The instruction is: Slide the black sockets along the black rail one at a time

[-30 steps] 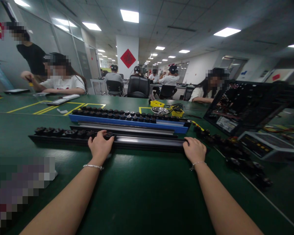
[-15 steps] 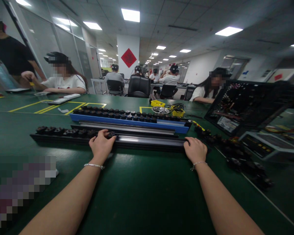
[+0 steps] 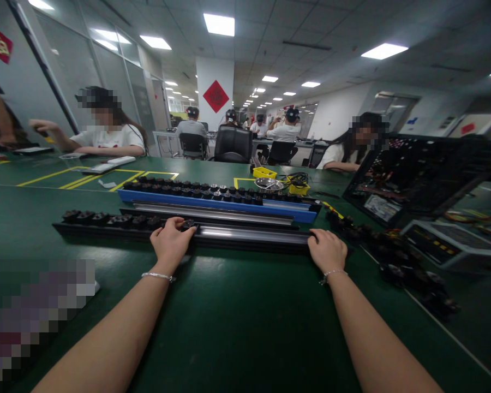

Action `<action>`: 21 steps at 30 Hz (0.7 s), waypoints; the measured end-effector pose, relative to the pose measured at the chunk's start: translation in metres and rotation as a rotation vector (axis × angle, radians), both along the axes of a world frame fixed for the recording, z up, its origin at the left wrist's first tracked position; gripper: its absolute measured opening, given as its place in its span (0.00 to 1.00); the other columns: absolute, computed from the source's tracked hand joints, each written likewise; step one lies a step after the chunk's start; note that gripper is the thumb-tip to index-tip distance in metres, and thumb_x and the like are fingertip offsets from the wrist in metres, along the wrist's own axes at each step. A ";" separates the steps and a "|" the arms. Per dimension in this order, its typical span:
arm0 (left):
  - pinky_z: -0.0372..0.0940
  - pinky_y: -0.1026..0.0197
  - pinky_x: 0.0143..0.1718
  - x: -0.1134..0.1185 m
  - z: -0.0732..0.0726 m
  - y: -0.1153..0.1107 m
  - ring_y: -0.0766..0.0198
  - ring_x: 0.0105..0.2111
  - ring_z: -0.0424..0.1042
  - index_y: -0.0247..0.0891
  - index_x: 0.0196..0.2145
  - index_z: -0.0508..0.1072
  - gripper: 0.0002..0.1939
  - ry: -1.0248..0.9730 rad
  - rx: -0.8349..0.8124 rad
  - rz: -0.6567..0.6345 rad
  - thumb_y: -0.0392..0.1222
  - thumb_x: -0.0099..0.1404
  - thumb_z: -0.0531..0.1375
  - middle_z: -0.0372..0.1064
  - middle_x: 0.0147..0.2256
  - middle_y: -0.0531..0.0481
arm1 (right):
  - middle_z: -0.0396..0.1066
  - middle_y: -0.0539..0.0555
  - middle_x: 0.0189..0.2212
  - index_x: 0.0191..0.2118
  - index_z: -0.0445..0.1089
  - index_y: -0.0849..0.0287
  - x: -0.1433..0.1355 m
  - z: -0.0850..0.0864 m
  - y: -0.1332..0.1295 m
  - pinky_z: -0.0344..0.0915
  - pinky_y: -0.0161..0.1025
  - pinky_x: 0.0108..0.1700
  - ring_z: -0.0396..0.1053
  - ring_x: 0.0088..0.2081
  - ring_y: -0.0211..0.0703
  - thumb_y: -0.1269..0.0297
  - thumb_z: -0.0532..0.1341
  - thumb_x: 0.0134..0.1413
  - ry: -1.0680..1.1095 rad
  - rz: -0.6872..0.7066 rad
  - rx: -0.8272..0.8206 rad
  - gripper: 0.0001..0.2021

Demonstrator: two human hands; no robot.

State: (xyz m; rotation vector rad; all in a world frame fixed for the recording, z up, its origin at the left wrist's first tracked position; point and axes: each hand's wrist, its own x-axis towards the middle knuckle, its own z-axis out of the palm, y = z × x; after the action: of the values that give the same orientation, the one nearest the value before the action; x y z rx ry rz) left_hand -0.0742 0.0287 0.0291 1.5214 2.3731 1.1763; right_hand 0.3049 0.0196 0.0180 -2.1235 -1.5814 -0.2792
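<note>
A long black rail (image 3: 249, 236) lies across the green table, with a row of black parts (image 3: 117, 219) along its left half and a bare metallic strip on the right. My left hand (image 3: 171, 240) grips the rail near its middle, beside the last black part. Near the right end my right hand (image 3: 328, 250) is closed over the same rail. Just behind lies a second rail (image 3: 213, 212) with a metallic strip. Farther back is a blue rail (image 3: 229, 203) carrying several black parts.
An open computer case (image 3: 425, 174) and a power supply (image 3: 454, 243) stand at right, near a pile of black parts (image 3: 409, 273). A metal dish (image 3: 269, 184) and yellow bins (image 3: 264, 173) sit behind the rails. People sit across the table.
My hands and the rail hold nearly the same place. At the far left, the standing person has shifted left and lowered an arm to the table.
</note>
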 end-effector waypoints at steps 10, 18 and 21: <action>0.50 0.52 0.55 -0.001 -0.003 0.001 0.57 0.46 0.70 0.44 0.40 0.69 0.19 -0.001 0.017 -0.016 0.54 0.52 0.61 0.75 0.40 0.49 | 0.69 0.51 0.50 0.47 0.70 0.54 0.000 0.000 0.001 0.50 0.48 0.54 0.58 0.54 0.47 0.62 0.46 0.54 -0.018 -0.009 -0.011 0.20; 0.48 0.52 0.57 -0.001 -0.006 0.004 0.58 0.45 0.70 0.45 0.38 0.69 0.18 -0.002 0.013 -0.028 0.55 0.52 0.61 0.75 0.39 0.51 | 0.69 0.52 0.49 0.47 0.70 0.54 -0.001 -0.003 0.000 0.49 0.48 0.55 0.58 0.54 0.48 0.63 0.47 0.53 -0.001 -0.011 0.018 0.20; 0.47 0.51 0.57 -0.001 -0.008 0.004 0.58 0.46 0.70 0.45 0.39 0.69 0.18 0.000 0.021 -0.032 0.55 0.52 0.60 0.75 0.39 0.51 | 0.69 0.52 0.50 0.47 0.70 0.53 -0.001 -0.002 0.000 0.48 0.49 0.55 0.58 0.54 0.48 0.63 0.47 0.53 0.008 -0.007 0.013 0.20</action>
State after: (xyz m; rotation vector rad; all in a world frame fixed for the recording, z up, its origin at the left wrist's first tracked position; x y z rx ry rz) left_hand -0.0757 0.0326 0.0216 1.5600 2.3345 1.1979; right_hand 0.3038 0.0197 0.0160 -2.1175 -1.5640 -0.2820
